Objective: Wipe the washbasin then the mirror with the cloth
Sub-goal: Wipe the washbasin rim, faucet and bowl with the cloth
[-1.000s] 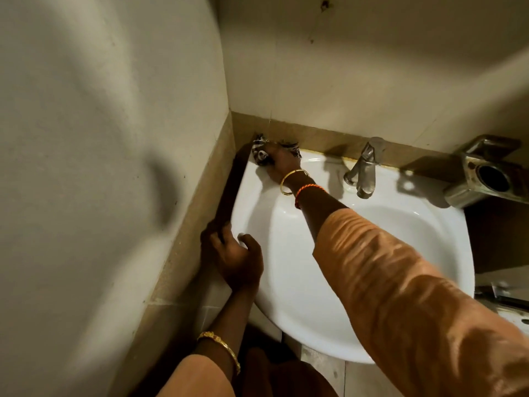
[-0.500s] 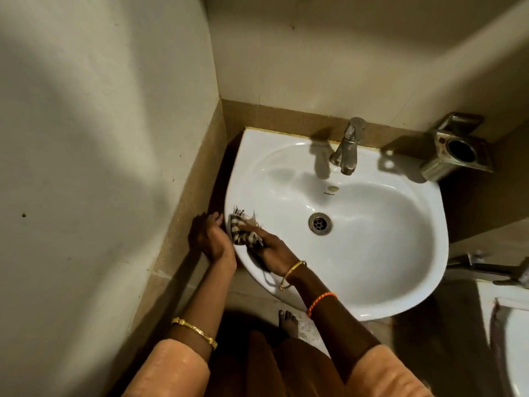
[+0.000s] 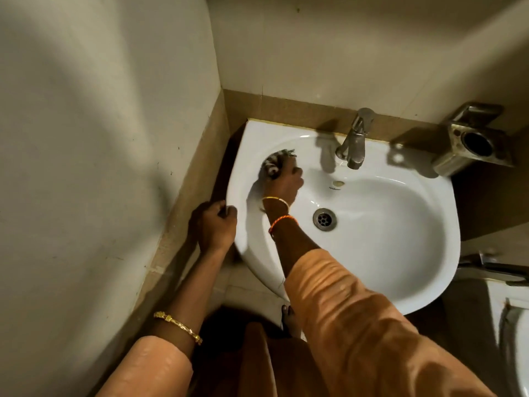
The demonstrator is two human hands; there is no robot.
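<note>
The left hand (image 3: pixel 215 224) grips the left rim of the white washbasin (image 3: pixel 400 253), fingers curled around the edge. The right hand (image 3: pixel 284 183) presses the striped cloth (image 3: pixel 273 164) on the bowl's upper left side, fingers closed on it. The tap (image 3: pixel 355 141) stands just right.

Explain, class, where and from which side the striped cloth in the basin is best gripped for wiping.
Probably over the bunched middle, from above and from the person's side, as the right hand does now. The striped cloth is wadded against the sloping inner wall of the washbasin, so a palm-down grip presses it flat.
</note>
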